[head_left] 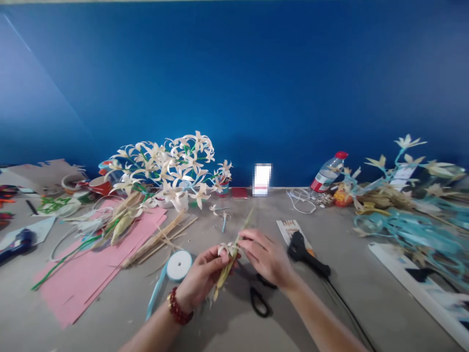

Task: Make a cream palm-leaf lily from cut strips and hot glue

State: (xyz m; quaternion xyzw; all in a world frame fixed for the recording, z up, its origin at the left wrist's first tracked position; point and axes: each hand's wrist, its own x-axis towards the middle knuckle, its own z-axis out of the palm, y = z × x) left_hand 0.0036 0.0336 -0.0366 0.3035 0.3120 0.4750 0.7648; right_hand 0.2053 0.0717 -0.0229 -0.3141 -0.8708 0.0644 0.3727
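Note:
My left hand (208,269), with a red beaded bracelet (176,307) on its wrist, is closed round a small white handmade flower (224,249). A long yellow-green husk leaf (224,277) runs through both hands, its thin tip pointing up and away. The fingers of my right hand (266,256) pinch this leaf just beside the flower. Under the hands lie black-handled scissors (266,313), their blades mostly hidden. Left of my left hand is a white roll of tape (179,265) with a light blue tail.
A black glue gun (308,254) lies at right, its cord trailing forward. Farther right are blue ribbons (410,232) and a white power strip (414,288). Pink paper sheets (98,278) and dry husk strips (157,239) spread left. White flowers (179,166) and a bottle (326,176) stand behind.

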